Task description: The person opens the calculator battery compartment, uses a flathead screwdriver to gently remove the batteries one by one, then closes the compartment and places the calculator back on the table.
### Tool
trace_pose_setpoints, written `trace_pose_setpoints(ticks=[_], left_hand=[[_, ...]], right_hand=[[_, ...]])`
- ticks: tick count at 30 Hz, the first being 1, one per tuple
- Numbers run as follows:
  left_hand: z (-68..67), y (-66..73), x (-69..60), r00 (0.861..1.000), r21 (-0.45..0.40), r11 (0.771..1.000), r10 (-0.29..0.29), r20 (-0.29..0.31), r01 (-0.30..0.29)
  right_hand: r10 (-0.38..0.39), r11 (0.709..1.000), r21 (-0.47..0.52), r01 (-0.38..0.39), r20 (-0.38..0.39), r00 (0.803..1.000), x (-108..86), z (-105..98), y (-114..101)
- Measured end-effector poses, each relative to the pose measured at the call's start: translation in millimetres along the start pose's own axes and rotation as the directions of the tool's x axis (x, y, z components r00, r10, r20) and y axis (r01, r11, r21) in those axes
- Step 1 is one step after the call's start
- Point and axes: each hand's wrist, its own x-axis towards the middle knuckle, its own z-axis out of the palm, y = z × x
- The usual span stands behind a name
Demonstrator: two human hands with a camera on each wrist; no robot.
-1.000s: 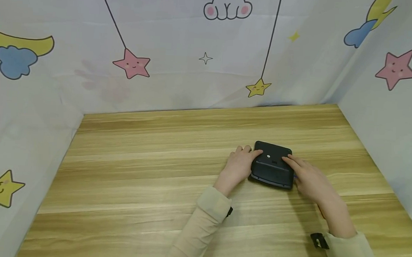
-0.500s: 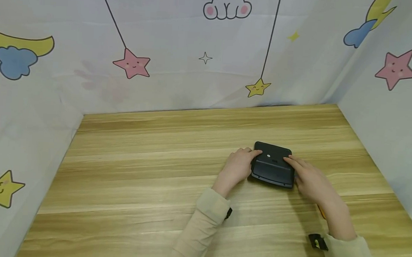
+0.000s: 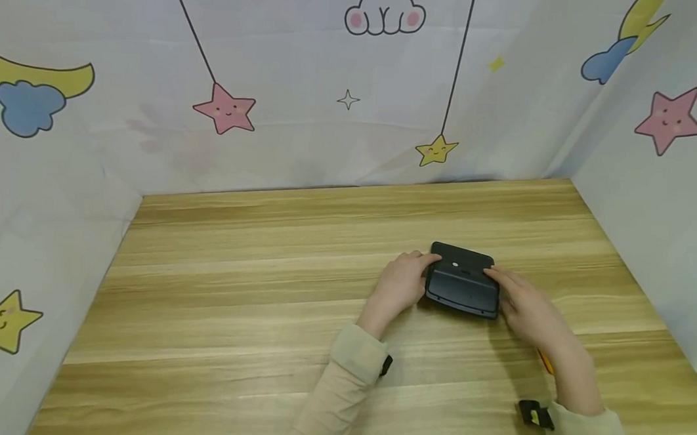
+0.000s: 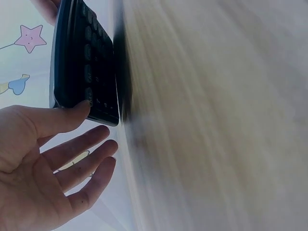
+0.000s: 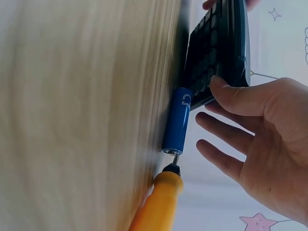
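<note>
A black calculator is face down between my two hands, its back showing in the head view. Its keys face the wooden surface in the wrist views, and part of it is raised off the surface. My left hand pinches its left side, with the thumb on the key side. On the opposite side my right hand pinches it, thumb against the keys. Below the right hand, a blue battery lies near the calculator's edge. A screwdriver with an orange-yellow handle has its shaft near the battery's end.
The wood-grain table spreads mostly to the left of the hands. White fabric with printed stars and clouds closes off the back and both sides. In the head view, only a sliver of the screwdriver shows beside the right wrist.
The calculator has tilted slightly, so its flat back panel looks shorter. My right fingertips have shifted a little toward its right edge. More of the orange handle shows beside the right wrist.
</note>
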Motion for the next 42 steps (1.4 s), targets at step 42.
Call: trace_pose_setpoints(ticks=[42], left_hand=[[-11.5,-11.5,-0.7,0.993,-0.174,0.983,0.042,-0.113,-0.061]], right_hand=[[0.140,0.974,0.183,-0.134,-0.022,0.990,6.0,-13.9,-12.1]])
